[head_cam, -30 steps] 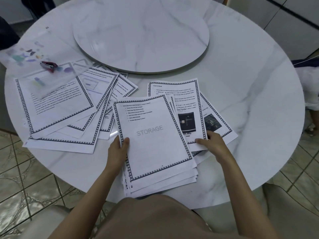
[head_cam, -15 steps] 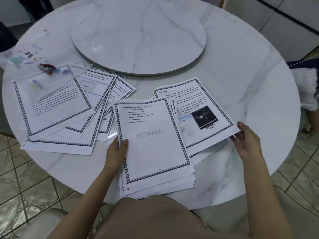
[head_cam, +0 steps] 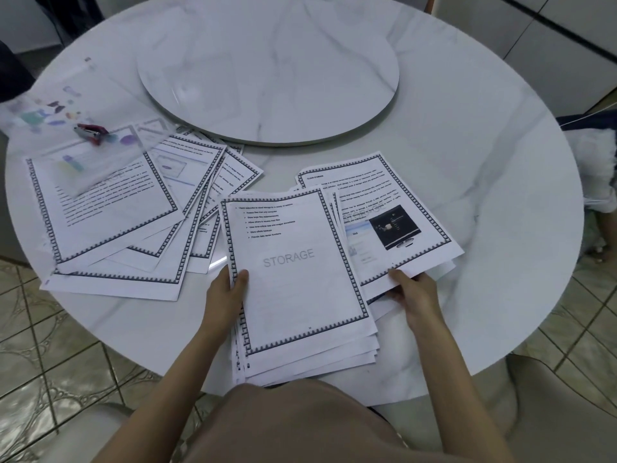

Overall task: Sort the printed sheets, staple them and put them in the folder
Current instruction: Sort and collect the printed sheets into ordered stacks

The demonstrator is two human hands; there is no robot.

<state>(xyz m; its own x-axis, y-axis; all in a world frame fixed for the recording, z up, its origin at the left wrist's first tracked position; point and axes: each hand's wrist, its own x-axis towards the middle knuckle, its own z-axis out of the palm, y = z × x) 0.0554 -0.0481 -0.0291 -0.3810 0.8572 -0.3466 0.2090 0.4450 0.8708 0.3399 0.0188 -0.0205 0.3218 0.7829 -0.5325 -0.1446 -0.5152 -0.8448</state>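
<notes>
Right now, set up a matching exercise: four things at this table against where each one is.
Things:
1 stapler
2 left hand
3 right hand
4 turntable

Places:
A middle of the table
B on the clear folder
C left edge of the STORAGE stack
D lower edge of the sheet with the dark picture

Pairs: 1-B, 2-C, 3-D, 4-A

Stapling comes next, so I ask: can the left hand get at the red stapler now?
Probably yes, once it lets go: the stapler lies uncovered on the clear folder at far left, but the left hand holds the front stack.
</notes>
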